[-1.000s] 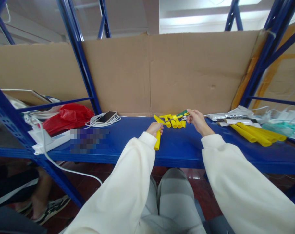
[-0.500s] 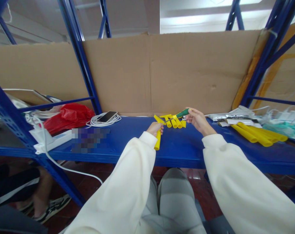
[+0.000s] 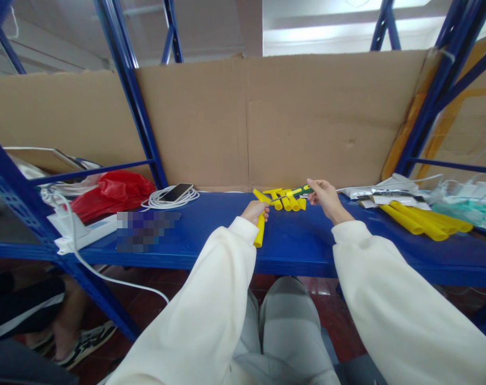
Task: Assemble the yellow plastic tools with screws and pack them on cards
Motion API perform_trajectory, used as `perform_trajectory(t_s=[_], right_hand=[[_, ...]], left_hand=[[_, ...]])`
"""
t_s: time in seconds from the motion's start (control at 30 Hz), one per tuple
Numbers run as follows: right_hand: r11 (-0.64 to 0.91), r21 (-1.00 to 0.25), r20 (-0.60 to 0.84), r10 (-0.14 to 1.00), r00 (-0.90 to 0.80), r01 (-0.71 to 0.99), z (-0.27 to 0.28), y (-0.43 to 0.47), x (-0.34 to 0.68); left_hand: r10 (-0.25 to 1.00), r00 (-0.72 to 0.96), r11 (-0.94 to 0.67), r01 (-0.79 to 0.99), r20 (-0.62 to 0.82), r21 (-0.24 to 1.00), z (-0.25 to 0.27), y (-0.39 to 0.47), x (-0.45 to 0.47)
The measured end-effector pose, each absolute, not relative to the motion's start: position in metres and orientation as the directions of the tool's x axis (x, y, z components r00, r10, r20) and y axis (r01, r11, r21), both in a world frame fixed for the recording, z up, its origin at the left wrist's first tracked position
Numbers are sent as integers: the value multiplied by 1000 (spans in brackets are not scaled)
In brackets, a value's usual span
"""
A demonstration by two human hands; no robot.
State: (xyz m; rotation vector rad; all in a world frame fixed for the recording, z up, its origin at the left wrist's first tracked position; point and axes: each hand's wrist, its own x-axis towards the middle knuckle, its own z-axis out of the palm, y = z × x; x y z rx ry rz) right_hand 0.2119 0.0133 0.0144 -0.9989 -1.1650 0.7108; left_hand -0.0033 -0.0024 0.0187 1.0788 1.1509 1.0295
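My left hand point(image 3: 255, 212) is closed around a yellow tube-like part point(image 3: 259, 235) that has a crosspiece at its upper end. In my right hand point(image 3: 324, 199) is the green and yellow handle of a screwdriver point(image 3: 301, 191), gripped with the fingers. Its thin shaft points left, and the tip is at the yellow part beside my left fingers. Whether the tip sits inside the part I cannot tell. Just behind the shaft, several more yellow tube parts point(image 3: 287, 203) lie in a row on the blue shelf top point(image 3: 222, 206).
Several long yellow tubes point(image 3: 431, 222) lie at the right near plastic packets point(image 3: 395, 191). A phone point(image 3: 177, 192) rests on a coiled white cable point(image 3: 152, 199) at the left, near a red bag point(image 3: 112, 192) and a white power strip point(image 3: 94, 230). Cardboard point(image 3: 307, 117) stands behind. Another person's legs point(image 3: 66, 305) show lower left.
The screwdriver's handle has turned and sits slightly lower, with my right fingers shifted on it. My left hand and the yellow part stay in place.
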Motion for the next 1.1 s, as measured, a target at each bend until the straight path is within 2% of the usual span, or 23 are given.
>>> perform_trajectory(t_s=[0.27,0.4,0.53,0.77,1.1], right_hand=[[371,-919,359,928,103,-137,23,4,211],[391,-914,382,919,96,-107,21,5,211],[385,-922,369,907,203,-42,17,10,211],[381,-923,356,902,244,-63,16,11,210],[366,-918,360,931,65,-154,22,6,214]], left_hand=[[978,114,185,-65,-176,981,18,-2,-3],[977,111,187,-58,-180,981,19,-2,-3],[977,125,182,-52,-174,982,18,-1,-3],[974,139,189,-57,-179,980,18,-1,-3],[975,130,188,-48,-181,981,18,-2,-3]])
